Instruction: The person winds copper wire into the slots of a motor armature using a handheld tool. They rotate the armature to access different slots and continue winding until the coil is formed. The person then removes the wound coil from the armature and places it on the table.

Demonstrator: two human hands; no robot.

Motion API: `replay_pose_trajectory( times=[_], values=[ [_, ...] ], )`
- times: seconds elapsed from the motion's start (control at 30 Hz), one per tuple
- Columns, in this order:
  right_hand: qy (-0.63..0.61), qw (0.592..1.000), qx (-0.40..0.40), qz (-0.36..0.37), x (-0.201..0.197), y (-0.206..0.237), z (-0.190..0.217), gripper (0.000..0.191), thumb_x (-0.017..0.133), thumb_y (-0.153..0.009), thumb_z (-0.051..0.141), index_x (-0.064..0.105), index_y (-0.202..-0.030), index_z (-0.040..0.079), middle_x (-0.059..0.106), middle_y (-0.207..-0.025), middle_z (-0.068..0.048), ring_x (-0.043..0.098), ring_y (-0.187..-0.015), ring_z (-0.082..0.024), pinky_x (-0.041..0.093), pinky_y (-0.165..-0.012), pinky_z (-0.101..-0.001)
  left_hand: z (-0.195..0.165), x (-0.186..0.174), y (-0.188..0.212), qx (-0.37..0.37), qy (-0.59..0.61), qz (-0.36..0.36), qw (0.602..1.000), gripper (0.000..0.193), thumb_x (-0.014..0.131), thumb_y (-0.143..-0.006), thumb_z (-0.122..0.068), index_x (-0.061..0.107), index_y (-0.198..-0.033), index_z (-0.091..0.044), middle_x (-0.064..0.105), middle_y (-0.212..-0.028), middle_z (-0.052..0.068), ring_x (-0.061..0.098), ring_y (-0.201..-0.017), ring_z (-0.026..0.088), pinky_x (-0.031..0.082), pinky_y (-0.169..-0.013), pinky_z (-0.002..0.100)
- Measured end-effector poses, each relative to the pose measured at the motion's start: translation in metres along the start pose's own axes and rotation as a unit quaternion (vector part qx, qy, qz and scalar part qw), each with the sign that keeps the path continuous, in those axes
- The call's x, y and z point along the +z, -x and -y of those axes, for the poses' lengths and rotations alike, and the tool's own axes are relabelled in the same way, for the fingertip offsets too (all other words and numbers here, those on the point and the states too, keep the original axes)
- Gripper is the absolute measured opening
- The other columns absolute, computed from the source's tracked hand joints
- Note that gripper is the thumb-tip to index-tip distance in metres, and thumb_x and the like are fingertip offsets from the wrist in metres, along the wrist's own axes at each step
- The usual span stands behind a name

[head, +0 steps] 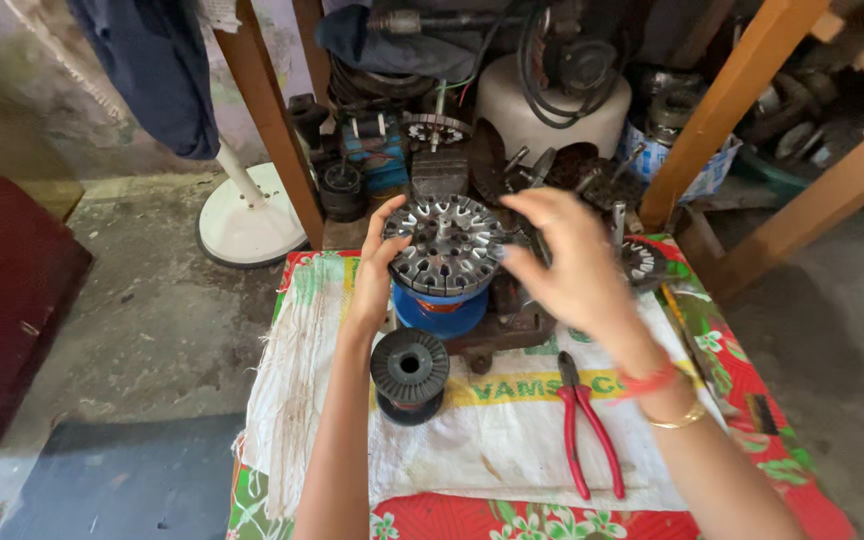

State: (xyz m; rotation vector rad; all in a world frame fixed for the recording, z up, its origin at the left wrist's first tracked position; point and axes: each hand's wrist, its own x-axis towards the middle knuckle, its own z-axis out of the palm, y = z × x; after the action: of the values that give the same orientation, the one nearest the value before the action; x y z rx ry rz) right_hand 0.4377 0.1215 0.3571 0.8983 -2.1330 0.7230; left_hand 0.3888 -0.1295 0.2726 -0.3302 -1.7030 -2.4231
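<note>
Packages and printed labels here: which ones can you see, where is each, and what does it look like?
Printed sack: spread flat over the table, white woven cloth with a yellow lettered band, stained.
Printed wrapper: behind the table by the wooden post, around a container, blue and white.
No screens or signs show.

Both your forearms reach forward from the bottom of the view, bare to the elbow. Your left hand [374,268] is raised with the wrist bent back, palm turned to the right, fingers curled loosely and the thumb pointing up. Your right hand [564,262] is held higher and open, palm down, fingers spread and slightly blurred, closed on nothing. Your right wrist carries a red thread and a thin gold bangle. The two hands face each other, well apart.
</note>
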Motion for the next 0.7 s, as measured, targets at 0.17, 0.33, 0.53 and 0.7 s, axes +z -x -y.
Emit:
replay_pose_trajectory(
  times=[0.17,0.33,0.53,0.7],
  values=[
    [-0.137,0.912,0.342,0.181,0.04,-0.008,0.014,0.076,0.064,-0.094,0.032,0.031,-0.161,0.017,0.07,-0.118,-0.015,0.069,-0.097,-0.036,0.05,-0.089,-0.0431,-0.023,0.008,0.011,-0.015,-0.069,-0.036,0.997,0.059,0.054,-0.09,-0.017,0.05,-0.148,-0.015,0.064,-0.131,0.009,0.058,-0.117,0.018,0.041,-0.105,0.028],
    [-0.217,0.937,0.26,0.083,0.042,0.003,0.016,0.072,0.057,-0.099,0.032,0.028,-0.161,0.01,0.071,-0.124,-0.019,0.069,-0.111,-0.03,0.047,-0.097,-0.0397,-0.042,0.021,0.016,-0.012,-0.043,-0.04,0.998,0.057,0.052,-0.089,-0.015,0.052,-0.145,-0.013,0.063,-0.134,0.009,0.059,-0.12,0.019,0.043,-0.106,0.03],
    [-0.13,0.934,0.322,0.086,0.032,-0.004,0.028,0.079,0.058,-0.096,0.034,0.025,-0.165,0.013,0.074,-0.112,-0.021,0.07,-0.098,-0.033,0.05,-0.09,-0.0395,-0.054,0.031,0.017,0.016,-0.039,-0.051,0.998,0.055,0.05,-0.091,-0.014,0.053,-0.145,-0.011,0.062,-0.134,0.012,0.058,-0.119,0.021,0.043,-0.105,0.03],
    [-0.167,0.925,0.334,0.072,0.038,-0.003,0.016,0.083,0.063,-0.093,0.035,0.025,-0.159,0.004,0.075,-0.113,-0.017,0.073,-0.097,-0.028,0.051,-0.089,-0.0363,-0.05,0.029,0.011,0.011,-0.062,-0.047,0.997,0.054,0.05,-0.092,-0.015,0.052,-0.146,-0.01,0.062,-0.135,0.012,0.057,-0.121,0.021,0.041,-0.107,0.031]
  ],
)
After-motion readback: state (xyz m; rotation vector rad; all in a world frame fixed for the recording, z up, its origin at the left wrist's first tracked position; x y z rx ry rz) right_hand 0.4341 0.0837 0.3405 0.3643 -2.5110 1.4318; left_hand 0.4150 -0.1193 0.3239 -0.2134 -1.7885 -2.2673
